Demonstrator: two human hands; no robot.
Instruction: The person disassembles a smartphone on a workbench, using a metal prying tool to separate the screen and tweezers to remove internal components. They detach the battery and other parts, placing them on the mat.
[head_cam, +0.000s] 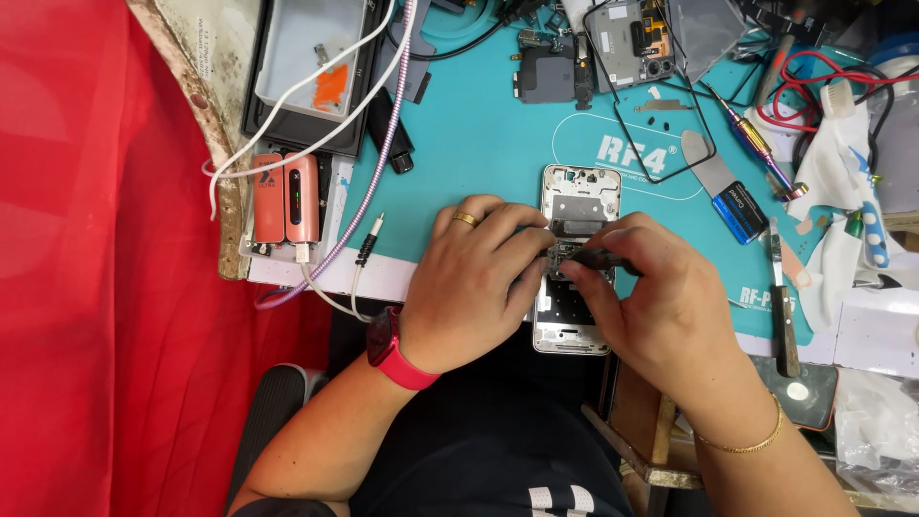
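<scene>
Surface: teal mat (479,144) on a cluttered bench.
Left hand (474,278): steadying the phone frame (579,206) at the mat's near edge.
Right hand (661,297): pinching a dark tool (598,257).
Frame: light, stiff, fragile inside; grip by its side rails.
Beyond: screwdriver (751,139), battery (739,213), right.

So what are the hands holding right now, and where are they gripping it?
The right hand pinches a thin dark tool near its tip, over the opened phone. The left hand steadies the phone at its left edge, fingertips at its middle.
</scene>
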